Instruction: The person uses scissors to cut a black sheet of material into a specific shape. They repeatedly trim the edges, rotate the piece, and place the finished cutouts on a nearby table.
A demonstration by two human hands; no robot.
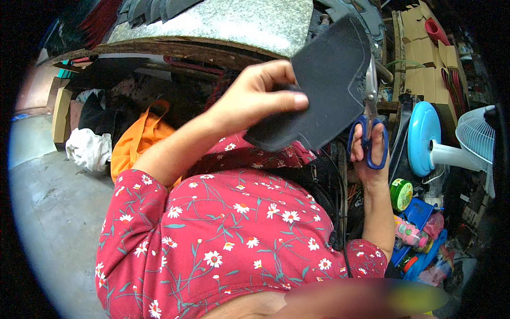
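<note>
My left hand (255,95) pinches a black flat piece of leather-like sheet (332,80) between thumb and fingers. The sheet is held up in front of my chest, and a pale line runs along its right part. My right hand (370,154) has its fingers through the blue handle loops of a pair of scissors (371,98). The blades point upward at the sheet's right edge. Whether they are biting into it, I cannot tell.
A stone-topped table (234,24) stands ahead, with dark cut pieces (154,10) on it. An orange bag (139,141) and white cloth (90,150) lie to the left. At right are a fan with a blue base (424,139), a green round tub (401,194) and cardboard (419,53).
</note>
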